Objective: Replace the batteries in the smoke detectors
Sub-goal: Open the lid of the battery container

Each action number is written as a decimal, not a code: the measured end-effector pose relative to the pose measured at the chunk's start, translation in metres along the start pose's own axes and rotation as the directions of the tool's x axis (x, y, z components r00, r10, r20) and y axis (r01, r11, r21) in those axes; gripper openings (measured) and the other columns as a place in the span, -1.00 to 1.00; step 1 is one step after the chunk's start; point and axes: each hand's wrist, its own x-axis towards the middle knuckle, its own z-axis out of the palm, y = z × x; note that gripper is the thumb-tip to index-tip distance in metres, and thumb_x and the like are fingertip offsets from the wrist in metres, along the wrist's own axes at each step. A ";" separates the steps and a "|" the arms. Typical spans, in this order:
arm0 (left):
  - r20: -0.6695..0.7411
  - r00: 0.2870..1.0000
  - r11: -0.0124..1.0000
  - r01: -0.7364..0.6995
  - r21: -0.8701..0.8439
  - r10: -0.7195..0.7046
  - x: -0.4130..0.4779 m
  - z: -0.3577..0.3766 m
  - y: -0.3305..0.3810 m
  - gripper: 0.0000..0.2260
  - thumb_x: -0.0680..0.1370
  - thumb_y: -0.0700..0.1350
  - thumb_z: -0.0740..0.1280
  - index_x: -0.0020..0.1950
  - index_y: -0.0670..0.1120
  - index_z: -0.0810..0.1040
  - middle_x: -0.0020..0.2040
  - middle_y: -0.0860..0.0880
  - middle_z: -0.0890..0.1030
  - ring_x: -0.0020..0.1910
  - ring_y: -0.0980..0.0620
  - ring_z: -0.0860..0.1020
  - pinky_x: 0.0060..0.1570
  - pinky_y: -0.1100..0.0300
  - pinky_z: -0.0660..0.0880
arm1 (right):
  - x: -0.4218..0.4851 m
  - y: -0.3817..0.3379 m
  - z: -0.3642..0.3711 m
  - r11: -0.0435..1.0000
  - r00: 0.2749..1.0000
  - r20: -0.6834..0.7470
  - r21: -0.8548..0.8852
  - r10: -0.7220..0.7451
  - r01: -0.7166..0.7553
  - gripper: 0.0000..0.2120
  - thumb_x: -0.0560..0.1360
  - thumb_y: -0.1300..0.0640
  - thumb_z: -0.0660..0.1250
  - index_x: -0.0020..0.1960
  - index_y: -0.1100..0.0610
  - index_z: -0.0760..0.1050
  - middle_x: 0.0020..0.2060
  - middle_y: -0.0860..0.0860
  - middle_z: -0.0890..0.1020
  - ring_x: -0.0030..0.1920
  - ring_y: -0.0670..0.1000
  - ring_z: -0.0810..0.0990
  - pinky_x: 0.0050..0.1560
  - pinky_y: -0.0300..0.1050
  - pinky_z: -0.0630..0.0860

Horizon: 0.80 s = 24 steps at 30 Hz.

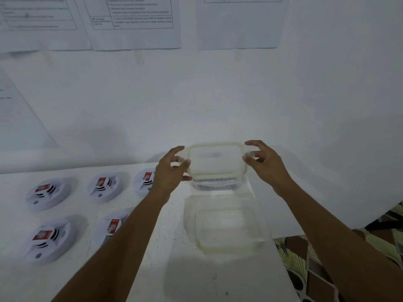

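Observation:
Several white round smoke detectors lie in two rows on the left of the white table (pixel 152 269), among them a far-left detector (pixel 49 194) and a near-left detector (pixel 51 237). Each shows a red-labelled battery (pixel 101 182) on top. Above the table's right part I hold a clear lid with a pale green rim (pixel 216 163) between both hands. My left hand (pixel 172 171) pinches the clear tab on its left side, and my right hand (pixel 265 165) pinches the tab on its right side. Below the lid stands a clear, uncovered container (pixel 189 223), and I see nothing inside it.
The table stands against a white wall (pixel 218 94) with printed paper sheets (pixel 135 20) taped high up. The table's right edge runs diagonally past the container, with a patterned surface (pixel 305 258) below it. My forearms cross the table's front half.

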 end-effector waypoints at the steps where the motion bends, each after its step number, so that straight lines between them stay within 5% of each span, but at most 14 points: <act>1: -0.002 1.000 0.999 -0.012 -0.034 0.012 0.001 -0.002 0.004 -0.65 0.57 -0.15 0.36 0.35 0.06 0.47 0.10 -0.14 0.55 -0.02 -0.11 0.63 -0.20 0.08 0.64 | -0.001 -0.004 -0.003 1.000 1.000 -0.007 0.000 -0.015 0.015 -0.65 0.54 -0.01 0.38 0.27 -0.25 0.43 0.01 -0.08 0.66 -0.03 -0.05 0.62 0.00 -0.19 0.48; 4: 0.011 1.000 0.992 -0.007 -0.129 0.009 0.005 -0.006 0.011 -0.67 0.61 -0.07 0.30 0.38 0.03 0.43 0.14 -0.15 0.54 0.09 -0.12 0.59 -0.04 0.07 0.62 | -0.001 -0.012 -0.009 1.000 1.000 -0.003 -0.019 -0.024 0.024 -0.58 0.58 0.03 0.31 0.37 -0.28 0.33 -0.08 -0.11 0.69 -0.11 -0.08 0.60 -0.13 -0.30 0.44; 7: 0.032 0.999 0.978 -0.002 -0.209 0.009 0.005 -0.007 0.016 -0.73 0.65 -0.03 0.22 0.34 0.00 0.44 0.08 -0.09 0.54 0.09 -0.08 0.57 0.09 0.08 0.58 | -0.002 -0.016 -0.008 0.991 1.000 0.023 0.128 0.020 -0.023 -0.59 0.61 0.08 0.26 0.40 -0.23 0.33 -0.08 -0.03 0.70 -0.23 0.03 0.63 -0.25 -0.16 0.53; 14: 0.041 0.999 0.944 -0.015 -0.331 0.030 0.006 -0.007 0.020 -0.65 0.62 0.16 0.14 0.29 0.01 0.44 0.04 -0.12 0.56 0.09 -0.04 0.58 0.15 0.03 0.56 | -0.007 -0.017 -0.014 0.830 0.998 0.015 0.555 0.058 -0.057 -0.70 0.67 -0.01 0.14 0.38 -0.08 0.40 0.01 0.15 0.67 0.00 0.19 0.69 0.09 0.03 0.60; 18: 0.177 0.982 0.994 -0.055 -0.098 0.072 0.001 -0.001 0.005 -0.60 0.51 0.34 0.10 0.25 0.20 0.41 0.19 -0.13 0.54 0.27 0.01 0.49 0.14 0.15 0.49 | -0.008 0.001 -0.009 0.874 0.996 0.042 0.478 0.081 -0.091 -0.71 0.63 0.04 0.25 0.35 -0.06 0.45 0.03 0.16 0.69 0.07 0.13 0.66 0.13 0.02 0.59; 21: 0.246 0.967 0.996 -0.074 0.049 0.060 -0.003 0.002 -0.010 -0.53 0.42 0.48 0.11 0.25 0.35 0.40 0.22 0.04 0.54 0.33 0.07 0.44 0.35 0.04 0.36 | -0.011 0.017 -0.001 0.967 0.997 0.041 0.243 0.063 -0.071 -0.73 0.56 0.13 0.37 0.24 -0.08 0.54 0.02 0.01 0.69 0.05 0.10 0.67 0.11 0.01 0.61; 24: 0.267 0.963 0.986 -0.083 0.144 0.042 -0.010 0.005 -0.015 -0.45 0.46 0.46 0.10 0.38 0.26 0.32 0.33 0.16 0.46 0.37 0.15 0.37 0.41 0.04 0.25 | -0.013 0.029 0.005 0.996 0.999 0.028 0.080 0.040 -0.042 -0.76 0.51 0.15 0.43 0.14 -0.09 0.61 0.12 -0.08 0.58 0.02 0.05 0.64 0.03 -0.11 0.57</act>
